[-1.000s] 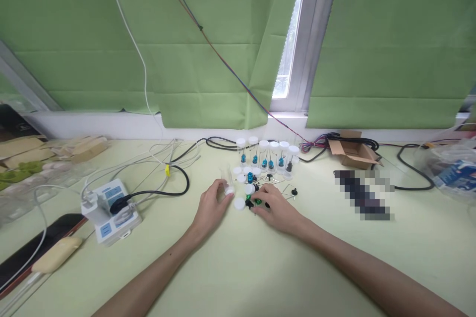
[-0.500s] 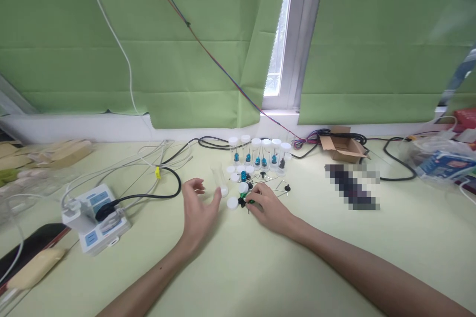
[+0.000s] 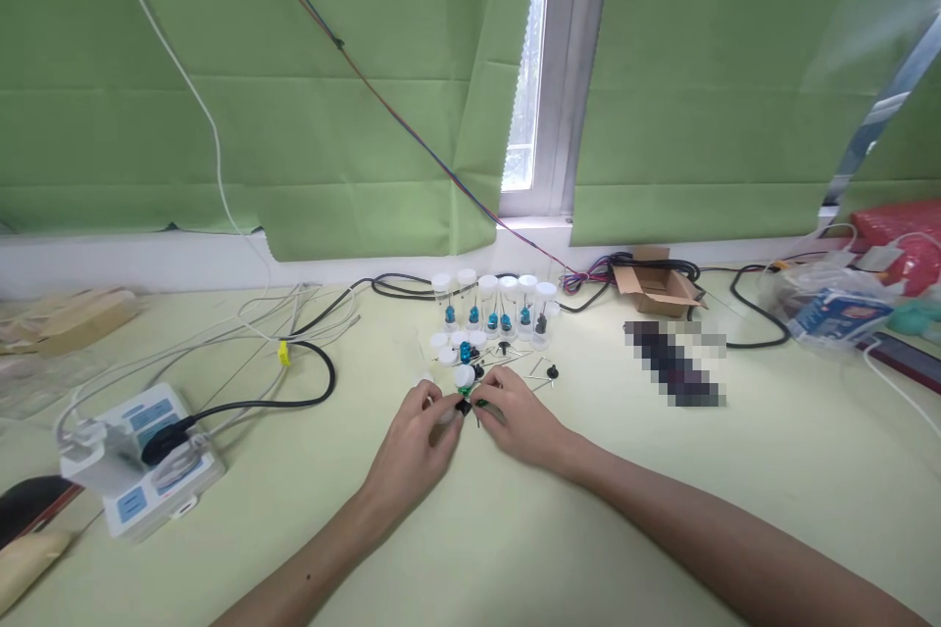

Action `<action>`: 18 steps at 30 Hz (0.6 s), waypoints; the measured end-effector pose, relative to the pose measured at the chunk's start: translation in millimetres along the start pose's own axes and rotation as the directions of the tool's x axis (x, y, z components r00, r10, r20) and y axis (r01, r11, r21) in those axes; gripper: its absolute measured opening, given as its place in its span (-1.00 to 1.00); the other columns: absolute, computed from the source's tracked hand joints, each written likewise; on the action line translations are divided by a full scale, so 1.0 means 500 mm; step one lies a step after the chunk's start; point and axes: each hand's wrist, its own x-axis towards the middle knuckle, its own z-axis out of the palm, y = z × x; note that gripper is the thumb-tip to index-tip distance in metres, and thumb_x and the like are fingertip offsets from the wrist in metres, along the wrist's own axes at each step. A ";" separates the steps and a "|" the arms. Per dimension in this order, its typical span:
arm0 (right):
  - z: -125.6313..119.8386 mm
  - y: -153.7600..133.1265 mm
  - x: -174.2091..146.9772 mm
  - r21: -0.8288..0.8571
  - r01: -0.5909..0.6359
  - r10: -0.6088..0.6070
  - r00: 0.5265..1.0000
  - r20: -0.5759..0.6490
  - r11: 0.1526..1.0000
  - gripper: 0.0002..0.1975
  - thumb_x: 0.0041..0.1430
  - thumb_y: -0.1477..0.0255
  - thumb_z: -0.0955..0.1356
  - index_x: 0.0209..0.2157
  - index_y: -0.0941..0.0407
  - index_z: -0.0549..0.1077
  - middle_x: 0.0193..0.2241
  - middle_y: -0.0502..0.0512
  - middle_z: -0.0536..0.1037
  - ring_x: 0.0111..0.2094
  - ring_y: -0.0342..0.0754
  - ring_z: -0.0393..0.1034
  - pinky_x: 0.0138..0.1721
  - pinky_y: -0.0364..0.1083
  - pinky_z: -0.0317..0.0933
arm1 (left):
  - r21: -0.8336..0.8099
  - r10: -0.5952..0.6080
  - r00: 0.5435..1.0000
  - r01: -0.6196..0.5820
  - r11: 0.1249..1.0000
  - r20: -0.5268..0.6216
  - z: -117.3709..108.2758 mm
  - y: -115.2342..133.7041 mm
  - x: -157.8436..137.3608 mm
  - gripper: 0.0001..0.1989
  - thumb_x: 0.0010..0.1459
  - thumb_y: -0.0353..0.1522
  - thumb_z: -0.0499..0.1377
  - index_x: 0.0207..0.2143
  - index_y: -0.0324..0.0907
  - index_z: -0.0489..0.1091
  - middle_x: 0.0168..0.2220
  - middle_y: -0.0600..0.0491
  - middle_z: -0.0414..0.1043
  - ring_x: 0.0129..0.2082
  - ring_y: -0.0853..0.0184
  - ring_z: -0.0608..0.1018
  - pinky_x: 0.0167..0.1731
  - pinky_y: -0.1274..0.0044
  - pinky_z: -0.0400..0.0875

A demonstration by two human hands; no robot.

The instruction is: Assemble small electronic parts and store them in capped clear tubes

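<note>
At the middle of the table my two hands meet over a small black-and-green part [image 3: 463, 406]. My right hand [image 3: 520, 419] pinches its right side between thumb and fingers. From the left, my left hand [image 3: 420, 433] closes thumb and forefinger at its black end; its other fingers are curled. The part's details are too small to make out. Just behind it is a white round cap [image 3: 465, 376]. A clear tube [image 3: 424, 361] lies beyond my left hand. Blue pieces [image 3: 465, 352], metal rods and black knobs [image 3: 553, 372] are scattered behind my right hand.
Several capped clear tubes [image 3: 488, 306] stand in a row at the back, with blue or black pieces inside. Left are a power strip [image 3: 158, 456] and cables [image 3: 323, 367]. An open cardboard box [image 3: 657, 289] and a bagged blue packet [image 3: 842, 318] lie right.
My left hand has moved right, from beside the clear tube to the black-and-green part, and its fingers have closed. My right hand keeps its pinch. The view has turned slightly right.
</note>
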 end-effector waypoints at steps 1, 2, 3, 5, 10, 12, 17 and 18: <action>0.000 0.000 0.000 0.001 -0.003 0.003 1.000 -0.001 1.000 -0.81 0.20 0.63 0.33 -0.19 0.12 0.48 -0.23 0.14 0.41 -0.16 0.01 0.34 -0.08 0.01 0.30 | -0.005 -0.006 1.000 0.006 1.000 0.018 -0.001 -0.002 0.000 -0.74 0.27 -0.33 0.08 -0.04 -0.17 0.46 -0.24 -0.01 0.29 -0.29 0.27 0.45 -0.30 0.44 0.43; 0.000 0.000 0.000 0.001 -0.004 0.004 1.000 -0.002 1.000 -0.82 0.20 0.63 0.33 -0.19 0.12 0.48 -0.23 0.14 0.41 -0.16 0.01 0.34 -0.08 0.01 0.30 | -0.010 -0.013 1.000 0.013 1.000 0.028 -0.003 -0.002 -0.001 -0.74 0.27 -0.33 0.08 -0.05 -0.17 0.46 -0.25 -0.01 0.29 -0.28 0.26 0.45 -0.30 0.44 0.43; 0.000 0.000 0.001 0.003 -0.004 0.004 1.000 -0.003 1.000 -0.82 0.20 0.62 0.33 -0.19 0.12 0.48 -0.23 0.14 0.41 -0.16 0.01 0.34 -0.08 0.00 0.30 | -0.016 -0.021 0.999 0.021 1.000 0.035 -0.005 -0.002 -0.002 -0.74 0.27 -0.33 0.09 -0.05 -0.16 0.47 -0.26 0.00 0.29 -0.28 0.26 0.45 -0.30 0.43 0.43; -0.001 0.000 0.001 0.008 0.002 -0.002 1.000 -0.001 1.000 -0.82 0.21 0.62 0.33 -0.19 0.12 0.48 -0.23 0.14 0.42 -0.16 0.01 0.34 -0.08 0.00 0.30 | -0.030 -0.035 0.998 0.037 0.999 0.048 -0.009 0.001 -0.002 -0.76 0.27 -0.33 0.09 -0.08 -0.15 0.47 -0.26 0.00 0.28 -0.28 0.26 0.44 -0.30 0.43 0.42; -0.004 -0.001 0.003 0.023 -0.024 0.024 1.000 0.015 0.999 -0.81 0.21 0.61 0.33 -0.17 0.12 0.47 -0.22 0.14 0.42 -0.15 0.02 0.35 -0.06 0.02 0.29 | -0.055 -0.039 0.997 0.043 0.998 0.073 -0.013 0.009 0.000 -0.86 0.25 -0.33 0.14 -0.20 -0.12 0.48 -0.27 0.02 0.26 -0.25 0.26 0.43 -0.24 0.43 0.41; -0.004 -0.001 0.003 0.028 -0.038 0.038 0.999 0.017 0.999 -0.78 0.20 0.62 0.33 -0.13 0.12 0.45 -0.20 0.15 0.42 -0.14 0.02 0.35 -0.04 0.02 0.29 | -0.054 -0.030 0.996 0.035 0.998 0.087 -0.013 0.010 0.000 -0.87 0.25 -0.34 0.13 -0.23 -0.11 0.48 -0.28 0.03 0.25 -0.26 0.26 0.43 -0.25 0.43 0.41; -0.001 0.002 0.000 0.002 -0.030 0.030 1.000 -0.002 1.000 -0.79 0.20 0.64 0.31 -0.17 0.11 0.46 -0.24 0.13 0.41 -0.17 0.01 0.34 -0.08 0.00 0.29 | -0.063 0.004 0.996 0.002 0.998 0.094 -0.011 0.008 -0.002 -0.85 0.28 -0.36 0.08 -0.24 -0.12 0.45 -0.27 0.01 0.25 -0.24 0.25 0.42 -0.26 0.44 0.40; 0.000 0.003 -0.001 -0.010 -0.036 0.036 0.999 -0.019 0.999 -0.79 0.20 0.65 0.31 -0.19 0.11 0.47 -0.24 0.13 0.40 -0.18 0.01 0.33 -0.08 0.00 0.28 | -0.067 0.009 0.996 -0.003 0.998 0.089 -0.010 0.008 -0.003 -0.85 0.29 -0.37 0.07 -0.23 -0.12 0.45 -0.26 0.01 0.25 -0.23 0.25 0.42 -0.26 0.44 0.40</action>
